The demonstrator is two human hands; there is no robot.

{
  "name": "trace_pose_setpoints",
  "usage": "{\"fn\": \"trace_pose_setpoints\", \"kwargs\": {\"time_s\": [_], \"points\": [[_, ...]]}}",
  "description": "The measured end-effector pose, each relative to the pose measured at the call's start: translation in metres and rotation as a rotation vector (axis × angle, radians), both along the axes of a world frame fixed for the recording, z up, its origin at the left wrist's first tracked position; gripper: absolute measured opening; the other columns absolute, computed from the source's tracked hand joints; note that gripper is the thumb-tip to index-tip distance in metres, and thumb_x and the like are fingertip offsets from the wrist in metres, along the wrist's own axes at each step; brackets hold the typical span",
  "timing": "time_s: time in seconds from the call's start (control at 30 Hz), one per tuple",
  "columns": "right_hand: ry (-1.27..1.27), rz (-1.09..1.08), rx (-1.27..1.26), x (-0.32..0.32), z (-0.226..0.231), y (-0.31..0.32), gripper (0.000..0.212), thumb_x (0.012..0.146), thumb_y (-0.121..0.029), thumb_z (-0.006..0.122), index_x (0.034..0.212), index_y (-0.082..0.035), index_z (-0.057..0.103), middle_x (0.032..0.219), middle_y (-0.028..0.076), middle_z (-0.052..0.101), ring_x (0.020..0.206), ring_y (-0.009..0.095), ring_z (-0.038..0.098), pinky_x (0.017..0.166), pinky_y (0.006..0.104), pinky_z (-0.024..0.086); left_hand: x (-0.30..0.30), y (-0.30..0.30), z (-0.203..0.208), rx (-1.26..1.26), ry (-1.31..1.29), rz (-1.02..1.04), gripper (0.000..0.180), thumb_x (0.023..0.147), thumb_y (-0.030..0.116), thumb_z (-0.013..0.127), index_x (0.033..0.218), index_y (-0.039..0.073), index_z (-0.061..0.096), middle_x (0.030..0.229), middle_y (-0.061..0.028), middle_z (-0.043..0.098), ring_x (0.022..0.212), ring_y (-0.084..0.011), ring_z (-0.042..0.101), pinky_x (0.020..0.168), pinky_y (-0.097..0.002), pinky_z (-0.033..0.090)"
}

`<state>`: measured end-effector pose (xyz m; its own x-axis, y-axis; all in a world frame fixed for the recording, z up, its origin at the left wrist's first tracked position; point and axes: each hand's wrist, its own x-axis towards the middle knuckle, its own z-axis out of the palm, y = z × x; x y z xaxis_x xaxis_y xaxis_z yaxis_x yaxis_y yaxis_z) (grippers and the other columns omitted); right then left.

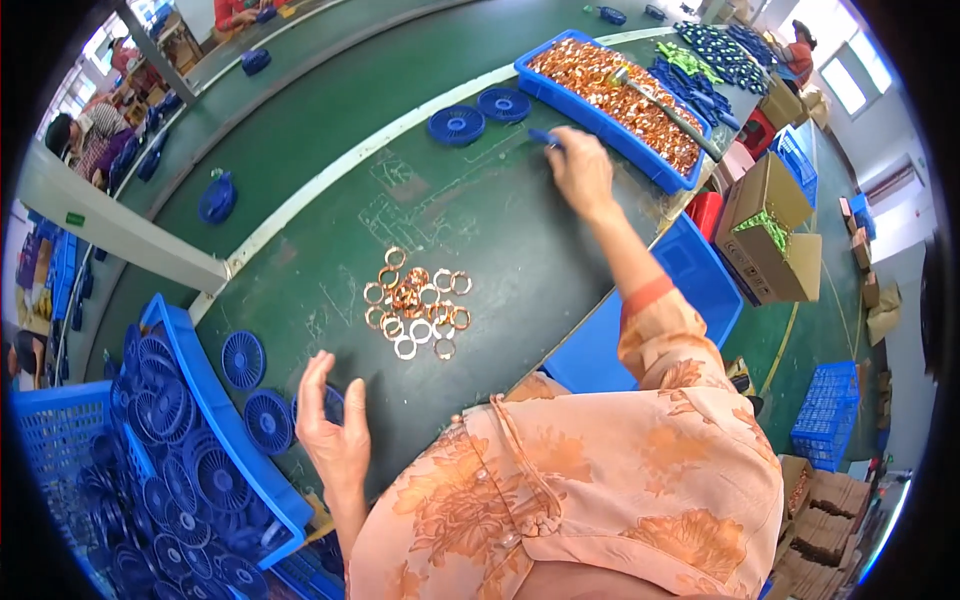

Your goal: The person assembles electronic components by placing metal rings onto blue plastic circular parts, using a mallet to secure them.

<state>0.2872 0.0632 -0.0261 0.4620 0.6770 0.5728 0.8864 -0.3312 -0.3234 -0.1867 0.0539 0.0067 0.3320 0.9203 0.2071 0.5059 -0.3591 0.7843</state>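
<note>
My right hand [582,175] reaches to the far side of the green table, its fingers closed on a small blue piece [542,136], mostly hidden by the hand. Two round blue slotted covers [456,125] lie just left of it. Over the near left of the table my left hand [335,435] is open, thumb and fingers apart, holding nothing. Behind its fingers a blue slotted cover [330,402] is partly hidden, with two more such covers [242,360] beside it. Between my hands lies a loose pile of copper-coloured rings [409,293].
A blue tray [690,183] heaped with copper pieces, a long-handled tool [668,115] across it, stands far right. A blue crate [235,450] full of slotted covers borders the left. An empty-looking blue bin [600,345] adjoins the right edge. A post [130,225] rises left; people sit beyond.
</note>
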Motion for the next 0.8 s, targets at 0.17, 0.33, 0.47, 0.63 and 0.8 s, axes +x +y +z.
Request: {"fn": "trace_pose_setpoints", "kwargs": {"time_s": [0.17, 0.33, 0.47, 0.63, 0.8], "points": [[-0.175, 0.087, -0.054, 0.059, -0.03, 0.004, 0.037, 0.089, -0.023, 0.077, 0.122, -0.006, 0.073, 0.126, 0.018, 0.069, 0.119, 0.038, 0.064, 0.103, 0.0456, 0.051, -0.015, -0.009, 0.004, 0.212, 0.197, 0.054, 0.038, 0.088, 0.006, 0.076, 0.125, 0.0, 0.066, 0.134, -0.0227, 0.065, 0.133, -0.0442, 0.056, 0.113, -0.0489, 0.044], [0.113, 0.485, -0.072, -0.062, 0.015, -0.015, 0.027, 0.089, -0.018, 0.079, 0.113, -0.006, 0.075, 0.111, 0.015, 0.073, 0.101, 0.031, 0.069, 0.09, 0.0387, 0.055, -0.026, -0.014, 0.001, 0.215, 0.346, 0.152, 0.049, 0.085, 0.011, 0.08, 0.131, 0.001, 0.063, 0.142, -0.0231, 0.059, 0.138, -0.0445, 0.05, 0.116, -0.0501, 0.04], [0.49, 0.766, -0.332, -0.138, 0.032, -0.038, 0.019, 0.086, -0.011, 0.081, 0.104, -0.005, 0.076, 0.09, 0.008, 0.067, 0.075, 0.018, 0.063, 0.069, 0.0329, 0.053, -0.035, -0.015, 0.003, 0.175, 0.488, 0.181, 0.071, 0.078, 0.02, 0.087, 0.14, 0.002, 0.057, 0.149, -0.024, 0.053, 0.143, -0.0439, 0.044, 0.119, -0.05, 0.037], [0.423, 0.697, -0.359, -0.155, 0.016, -0.051, 0.013, 0.088, -0.008, 0.078, 0.1, -0.004, 0.074, 0.09, 0.008, 0.066, 0.073, 0.018, 0.061, 0.068, 0.031, 0.052, -0.044, -0.009, 0.0, 0.104, 0.575, 0.096, 0.084, 0.073, 0.028, 0.09, 0.145, 0.003, 0.055, 0.152, -0.0201, 0.053, 0.147, -0.0408, 0.04, 0.121, -0.0469, 0.036], [0.626, 0.657, -0.28, -0.156, 0.015, -0.054, 0.008, 0.096, -0.009, 0.073, 0.098, -0.002, 0.071, 0.094, 0.003, 0.068, 0.079, 0.011, 0.061, 0.073, 0.0285, 0.052, -0.047, -0.011, 0.007, 0.118, 0.561, 0.115, 0.084, 0.071, 0.024, 0.091, 0.144, 0.002, 0.055, 0.15, -0.0199, 0.054, 0.147, -0.0408, 0.039, 0.122, -0.0528, 0.032]]}}
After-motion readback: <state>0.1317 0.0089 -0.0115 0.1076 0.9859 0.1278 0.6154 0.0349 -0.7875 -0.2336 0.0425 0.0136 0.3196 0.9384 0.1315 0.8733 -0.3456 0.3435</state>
